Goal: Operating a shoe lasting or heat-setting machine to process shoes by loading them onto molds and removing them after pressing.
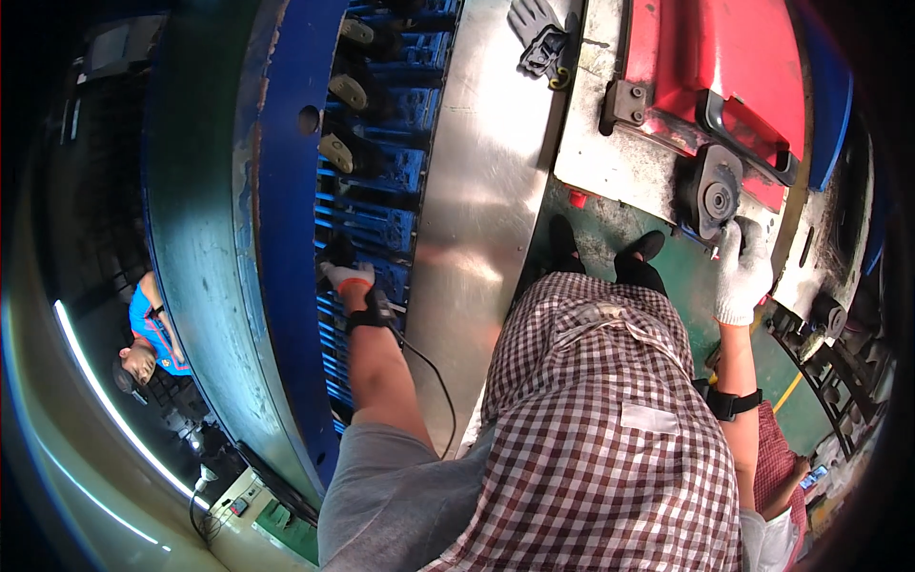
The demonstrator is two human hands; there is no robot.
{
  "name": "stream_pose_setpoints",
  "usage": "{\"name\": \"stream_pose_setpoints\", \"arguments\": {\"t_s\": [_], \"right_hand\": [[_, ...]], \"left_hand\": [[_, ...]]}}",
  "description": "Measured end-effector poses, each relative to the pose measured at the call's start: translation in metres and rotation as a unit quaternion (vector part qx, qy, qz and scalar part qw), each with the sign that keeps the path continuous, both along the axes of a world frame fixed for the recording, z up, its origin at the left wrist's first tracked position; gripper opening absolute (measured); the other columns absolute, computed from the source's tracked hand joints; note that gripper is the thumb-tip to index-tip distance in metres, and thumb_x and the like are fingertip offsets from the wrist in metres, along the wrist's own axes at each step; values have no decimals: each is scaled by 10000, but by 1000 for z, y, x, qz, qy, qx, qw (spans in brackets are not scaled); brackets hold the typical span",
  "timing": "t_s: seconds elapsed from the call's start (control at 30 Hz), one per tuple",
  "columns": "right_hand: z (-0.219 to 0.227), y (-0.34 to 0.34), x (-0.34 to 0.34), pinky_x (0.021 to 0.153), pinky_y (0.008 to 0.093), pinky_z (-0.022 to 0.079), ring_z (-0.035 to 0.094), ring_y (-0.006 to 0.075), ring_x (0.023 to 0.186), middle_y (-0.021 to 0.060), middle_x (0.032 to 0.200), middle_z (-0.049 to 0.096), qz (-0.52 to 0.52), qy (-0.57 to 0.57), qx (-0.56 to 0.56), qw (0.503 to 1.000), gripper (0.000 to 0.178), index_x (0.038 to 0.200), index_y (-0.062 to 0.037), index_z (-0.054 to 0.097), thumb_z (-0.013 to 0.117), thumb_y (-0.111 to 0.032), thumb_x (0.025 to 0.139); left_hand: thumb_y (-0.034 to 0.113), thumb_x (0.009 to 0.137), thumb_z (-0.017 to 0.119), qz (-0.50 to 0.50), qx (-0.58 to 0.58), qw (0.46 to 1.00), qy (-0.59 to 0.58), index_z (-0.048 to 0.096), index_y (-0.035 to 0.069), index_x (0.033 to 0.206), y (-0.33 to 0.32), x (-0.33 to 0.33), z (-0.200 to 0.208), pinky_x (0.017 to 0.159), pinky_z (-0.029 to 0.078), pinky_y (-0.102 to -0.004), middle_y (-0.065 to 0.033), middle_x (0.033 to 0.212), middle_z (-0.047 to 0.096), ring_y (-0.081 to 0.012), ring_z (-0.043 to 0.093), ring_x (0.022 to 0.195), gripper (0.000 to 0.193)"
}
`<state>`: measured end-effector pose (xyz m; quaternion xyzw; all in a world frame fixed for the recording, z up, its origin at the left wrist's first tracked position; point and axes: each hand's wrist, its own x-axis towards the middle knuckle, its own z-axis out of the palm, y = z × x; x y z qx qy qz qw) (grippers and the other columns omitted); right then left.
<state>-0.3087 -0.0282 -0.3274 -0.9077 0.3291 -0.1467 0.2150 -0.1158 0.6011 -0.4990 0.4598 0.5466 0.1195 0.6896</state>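
My left hand (351, 275), in a white glove with an orange cuff, reaches into a blue slotted rack (400, 110). Its partly hidden fingers close on a dark shoe-shaped piece (336, 250). Farther along the rack sit several dark pieces with tan sole-like faces (349, 92). On the right, my right hand (745, 272) wears a white knit glove, its fingers curled at the near end of a dark oblong piece (717, 194) with a ringed round face. That piece stands beside a red machine cover (720, 67).
A bright metal ledge (481, 191) runs beside the rack, with a dark glove (539, 38) at its far end. A black cable (434, 367) trails from my left wrist. Past the blue beam (286, 229) is a person in blue (152, 329). Another person's phone (814, 477) shows lower right.
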Motion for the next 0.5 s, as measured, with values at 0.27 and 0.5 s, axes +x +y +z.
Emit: {"name": "stream_pose_setpoints", "arguments": {"t_s": [0.27,0.5], "right_hand": [[-10,-1,-8,783,297,529,632,133,774,78,861,701,-3,6,42,999,175,1120,-7,692,625,-151,1047],[-14,-9,-4,795,310,532,612,146,800,93,912,693,16,-61,119,991,154,1105,-7,686,624,-131,1038]], "left_hand": [[740,861,641,33,-86,993,79,638,237,1356,81,29,-7,1197,260,-591,-41,1458,607,-305,451,1427,706],[581,772,750,0,-53,995,90,715,260,1147,89,-1,6,931,472,-544,13,1246,693,-239,595,1163,495]]}}
